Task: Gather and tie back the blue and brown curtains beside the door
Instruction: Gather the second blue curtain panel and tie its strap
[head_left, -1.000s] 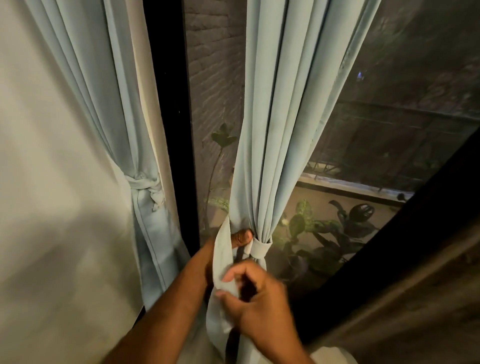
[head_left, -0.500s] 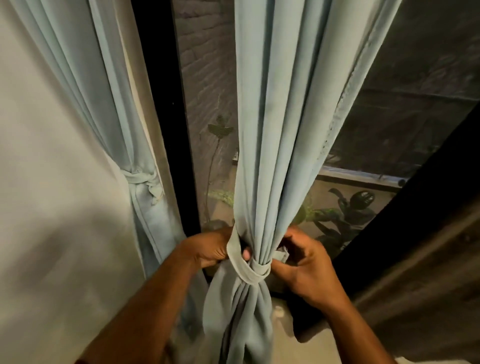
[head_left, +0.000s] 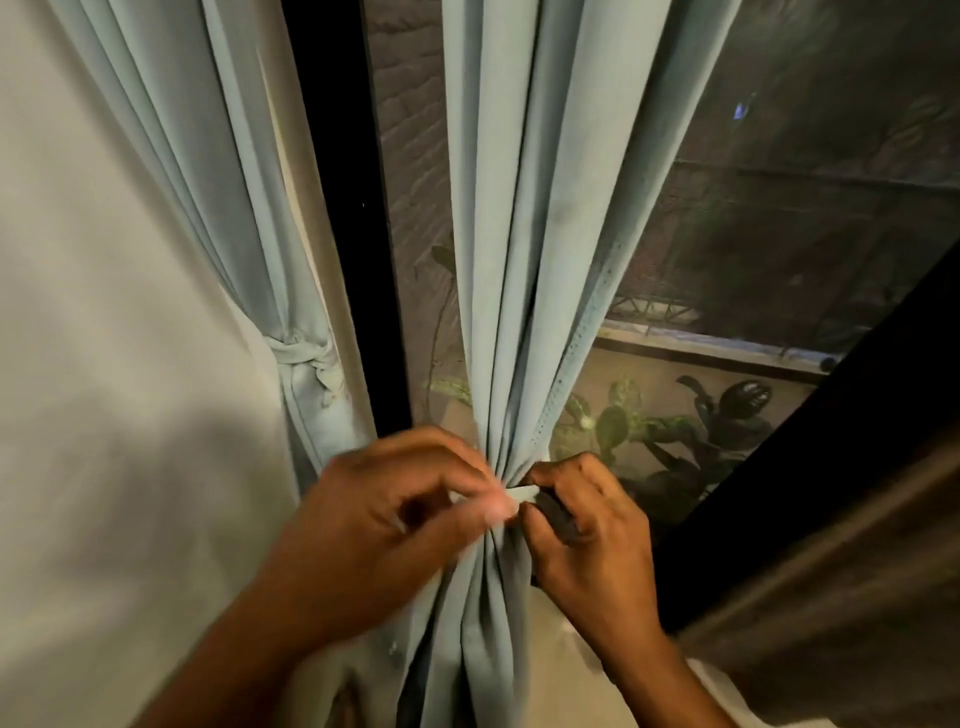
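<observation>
Two hands (head_left: 498, 525) on pleated blue curtain (head_left: 524, 260)

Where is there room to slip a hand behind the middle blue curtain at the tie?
Free: the glass gap between the black door frame and the middle blue curtain, above the left hand; also the glass right of the curtain, above the right hand. Crowded: the tie strip, where both hands pinch.

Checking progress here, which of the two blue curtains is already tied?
The left blue curtain by the wall: its knot sits finished and untouched. Both hands work on the middle curtain.
</observation>
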